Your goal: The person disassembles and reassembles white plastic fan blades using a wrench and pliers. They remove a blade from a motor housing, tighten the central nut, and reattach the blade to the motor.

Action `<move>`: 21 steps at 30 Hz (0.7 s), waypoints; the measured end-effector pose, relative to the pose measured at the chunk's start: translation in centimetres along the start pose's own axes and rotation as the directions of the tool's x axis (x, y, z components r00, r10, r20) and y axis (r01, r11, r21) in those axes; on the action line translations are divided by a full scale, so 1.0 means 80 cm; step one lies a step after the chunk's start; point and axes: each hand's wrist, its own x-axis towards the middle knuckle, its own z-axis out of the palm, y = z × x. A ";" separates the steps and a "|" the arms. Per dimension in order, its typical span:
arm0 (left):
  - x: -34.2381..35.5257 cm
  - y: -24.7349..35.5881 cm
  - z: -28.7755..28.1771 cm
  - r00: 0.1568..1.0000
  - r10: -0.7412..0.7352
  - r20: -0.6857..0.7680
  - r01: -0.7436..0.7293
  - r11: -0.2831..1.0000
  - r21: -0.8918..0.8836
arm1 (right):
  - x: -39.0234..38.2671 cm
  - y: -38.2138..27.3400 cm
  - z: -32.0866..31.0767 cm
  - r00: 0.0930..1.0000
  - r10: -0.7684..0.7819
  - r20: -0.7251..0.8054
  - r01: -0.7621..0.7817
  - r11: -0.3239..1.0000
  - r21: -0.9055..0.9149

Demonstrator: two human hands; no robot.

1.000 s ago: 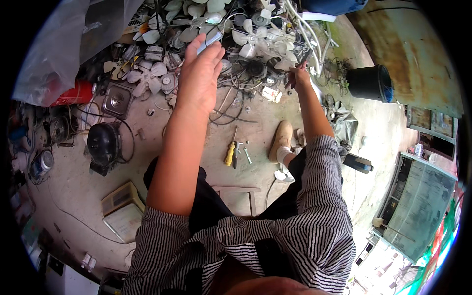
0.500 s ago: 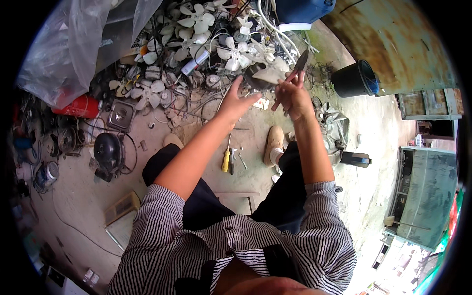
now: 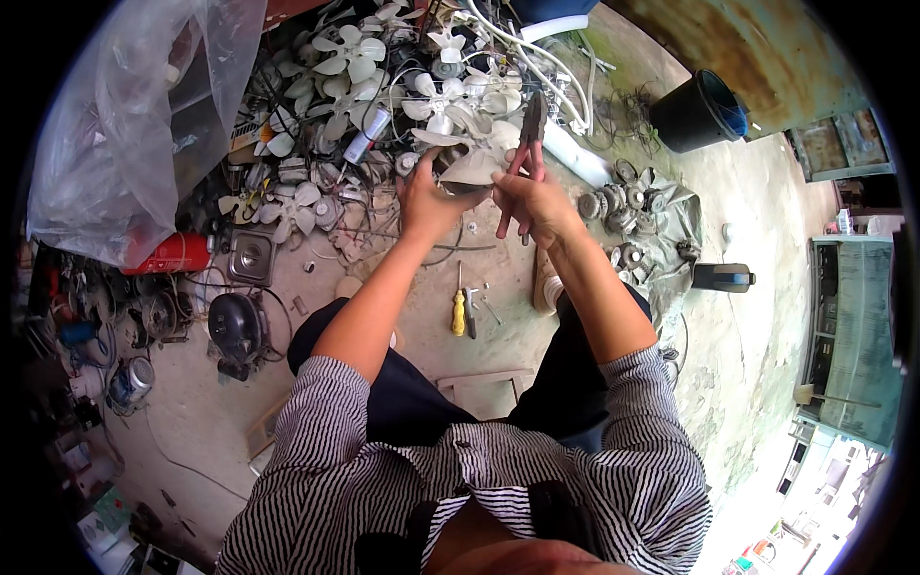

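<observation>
While the left hand (image 3: pixel 433 203) curls around the near-left side of a grey fan blade (image 3: pixel 470 168) and the dark, round body (image 3: pixel 450 156) behind it, the right hand (image 3: pixel 539 203) meets the blade's right edge with its thumb. The left grip is partly closed about this fan piece, held up above the floor before a heap of pale plastic fan blades (image 3: pixel 434 101). The right grip holds red-handled pliers (image 3: pixel 534 123), head upward, handles running down between the fingers.

Because the pliers sit threaded through the fingers rather than clasped in the palm, they could slip if that hand turns quickly, perhaps dropping near the tan shoe (image 3: pixel 548 290) below. The blade's thin rim might scrape the thumb if the piece twists, and an off-centre weight in the round body would encourage that. White hoses (image 3: pixel 565 91) lie close beyond the pliers' head, so a wide swing could snag there.
</observation>
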 end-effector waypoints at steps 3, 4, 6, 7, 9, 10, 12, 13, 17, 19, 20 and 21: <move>0.003 0.014 -0.003 0.992 0.104 -0.066 -0.105 0.994 -0.015 | -0.011 -0.015 -0.001 0.998 -0.044 0.039 0.044 0.999 -0.007; 0.005 0.016 -0.008 0.987 0.132 -0.089 -0.133 0.991 -0.006 | -0.019 -0.022 0.004 0.997 -0.060 0.051 0.059 0.998 0.019; 0.017 0.021 -0.021 0.958 0.254 -0.131 -0.263 0.963 -0.061 | -0.036 -0.050 0.012 0.990 -0.101 0.096 0.094 0.993 0.075; 0.019 0.031 -0.036 0.968 0.223 -0.113 -0.237 0.962 -0.136 | -0.044 -0.065 0.015 0.982 -0.121 0.142 0.105 0.988 0.115; 0.014 0.046 -0.059 0.987 0.063 -0.151 -0.130 0.860 -0.493 | -0.053 -0.088 0.007 0.946 -0.181 0.271 0.152 0.981 0.124; 0.017 0.050 -0.075 0.997 -0.057 -0.045 0.018 0.797 -0.604 | -0.053 -0.092 -0.001 0.942 -0.225 0.250 0.192 0.970 0.146; 0.028 0.024 -0.093 0.994 -0.105 0.030 0.088 0.614 -0.785 | -0.043 -0.091 -0.016 0.926 -0.314 0.210 0.275 0.942 0.193; 0.030 0.016 -0.097 0.984 -0.157 0.081 0.144 0.453 -0.880 | -0.036 -0.088 -0.026 0.937 -0.302 0.176 0.277 0.949 0.149; 0.028 0.012 -0.110 0.945 -0.208 0.253 0.286 0.145 -0.947 | -0.018 -0.066 -0.037 0.960 -0.258 0.113 0.214 0.929 0.304; 0.029 0.012 -0.111 0.934 -0.182 0.307 0.319 0.039 -0.947 | -0.025 -0.058 -0.031 0.968 -0.242 0.070 0.221 0.948 0.228; 0.030 0.014 -0.109 0.931 -0.168 0.324 0.328 -0.001 -0.945 | -0.027 -0.056 -0.026 0.960 -0.264 0.093 0.246 0.955 0.168; 0.030 0.016 -0.108 0.928 -0.152 0.341 0.339 -0.041 -0.940 | -0.028 -0.053 -0.022 0.951 -0.285 0.118 0.273 0.956 0.109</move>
